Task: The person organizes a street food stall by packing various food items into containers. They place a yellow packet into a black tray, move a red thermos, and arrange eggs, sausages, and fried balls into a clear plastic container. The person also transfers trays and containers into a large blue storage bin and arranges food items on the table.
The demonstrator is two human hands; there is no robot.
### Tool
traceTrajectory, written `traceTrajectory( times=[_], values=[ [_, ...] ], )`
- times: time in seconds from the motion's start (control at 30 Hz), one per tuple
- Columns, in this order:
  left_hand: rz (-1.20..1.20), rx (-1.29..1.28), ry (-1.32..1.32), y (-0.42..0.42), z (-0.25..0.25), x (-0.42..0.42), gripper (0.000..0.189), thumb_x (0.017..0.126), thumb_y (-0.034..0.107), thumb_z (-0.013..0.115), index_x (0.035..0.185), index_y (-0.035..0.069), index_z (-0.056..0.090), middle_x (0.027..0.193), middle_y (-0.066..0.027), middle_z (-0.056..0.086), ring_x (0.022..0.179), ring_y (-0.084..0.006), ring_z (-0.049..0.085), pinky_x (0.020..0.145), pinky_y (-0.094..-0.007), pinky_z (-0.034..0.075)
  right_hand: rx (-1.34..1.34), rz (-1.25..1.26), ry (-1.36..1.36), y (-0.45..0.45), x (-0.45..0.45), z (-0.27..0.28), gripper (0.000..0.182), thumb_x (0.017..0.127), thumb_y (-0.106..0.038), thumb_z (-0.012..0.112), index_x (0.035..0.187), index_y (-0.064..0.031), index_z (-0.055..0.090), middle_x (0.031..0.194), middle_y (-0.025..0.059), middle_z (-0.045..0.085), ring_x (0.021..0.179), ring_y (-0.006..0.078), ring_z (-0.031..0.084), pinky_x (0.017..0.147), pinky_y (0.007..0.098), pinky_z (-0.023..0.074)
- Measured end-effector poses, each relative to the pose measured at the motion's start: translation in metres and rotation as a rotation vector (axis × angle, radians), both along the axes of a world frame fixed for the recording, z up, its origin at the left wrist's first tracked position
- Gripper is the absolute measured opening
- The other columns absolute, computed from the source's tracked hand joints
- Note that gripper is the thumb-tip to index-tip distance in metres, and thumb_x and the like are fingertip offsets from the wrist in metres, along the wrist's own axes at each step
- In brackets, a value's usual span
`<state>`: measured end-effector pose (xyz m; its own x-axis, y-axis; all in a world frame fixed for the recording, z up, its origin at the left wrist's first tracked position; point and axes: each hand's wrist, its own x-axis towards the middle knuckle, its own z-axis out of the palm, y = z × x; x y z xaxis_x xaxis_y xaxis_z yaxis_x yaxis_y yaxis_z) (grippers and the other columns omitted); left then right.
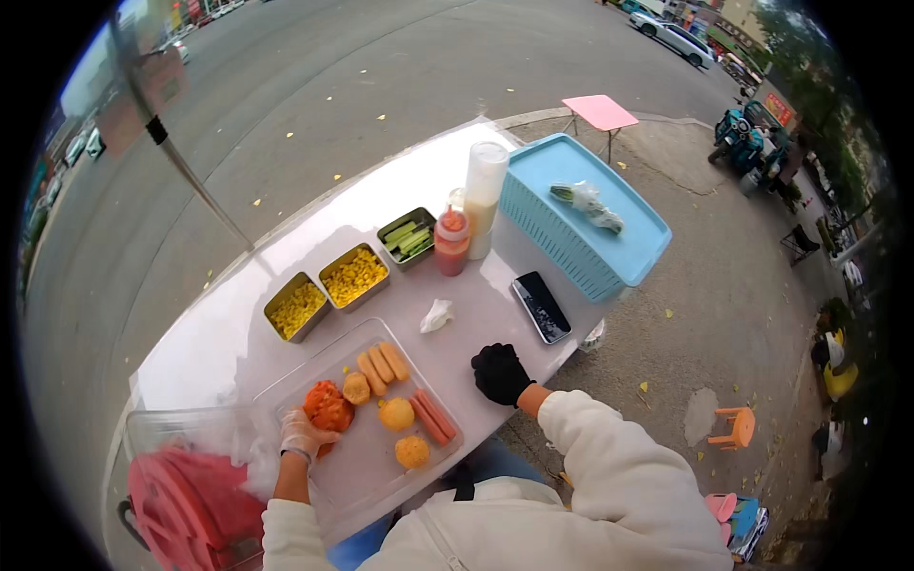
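My left hand (303, 433), in a clear disposable glove, grips a lump of red-sauced food (330, 407) at the left of a clear plastic tray (357, 477). Beside that lump lie several pale sausages (383, 365) and a small browned ball (356, 388). Two more golden balls, one smooth (396, 414) and one crumb-coated (412, 452), sit towards the front. Reddish sausages (433, 418) line the right side of the tray. My right hand (502, 375), black-gloved, rests as a fist on the white tabletop (475, 314), holding nothing visible, near a smartphone (541, 307).
Behind the tray stand metal containers of yellow kernels (355, 277) and cucumber sticks (408, 239). A red sauce bottle (452, 243) and a tall squeeze bottle (484, 193) adjoin a blue lidded basket (585, 207). Crumpled tissue (437, 315), a metal pole (193, 178) and a red bucket (189, 507) surround them.
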<state>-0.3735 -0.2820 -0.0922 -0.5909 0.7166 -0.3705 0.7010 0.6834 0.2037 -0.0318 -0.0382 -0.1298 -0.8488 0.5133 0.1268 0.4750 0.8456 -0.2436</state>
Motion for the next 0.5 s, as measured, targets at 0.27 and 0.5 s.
traceTrajectory(
  times=[0.27, 0.5],
  values=[
    [0.440, 0.223, -0.372, -0.020, 0.013, 0.025, 0.071, 0.050, 0.029, 0.086, 0.103, -0.004, 0.051, 0.096, -0.0181, 0.061, 0.090, -0.0269, 0.061, 0.079, -0.0332, 0.049, 0.038, 0.063, 0.041, -0.002, -0.005, -0.007, 0.017, 0.070, -0.015, 0.058, 0.086, -0.0109, 0.052, 0.083, 0.0099, 0.049, 0.084, 0.0291, 0.047, 0.071, 0.0431, 0.0347],
    [0.711, 0.467, -0.747, -0.019, 0.011, 0.048, 0.052, 0.065, 0.011, 0.079, 0.107, -0.002, 0.052, 0.097, -0.0119, 0.062, 0.084, -0.0223, 0.062, 0.073, -0.0328, 0.053, 0.070, 0.046, -0.004, 0.002, -0.001, -0.007, 0.017, 0.070, -0.014, 0.058, 0.085, -0.0111, 0.051, 0.084, 0.0096, 0.049, 0.084, 0.0286, 0.046, 0.071, 0.0425, 0.0343]
  ],
)
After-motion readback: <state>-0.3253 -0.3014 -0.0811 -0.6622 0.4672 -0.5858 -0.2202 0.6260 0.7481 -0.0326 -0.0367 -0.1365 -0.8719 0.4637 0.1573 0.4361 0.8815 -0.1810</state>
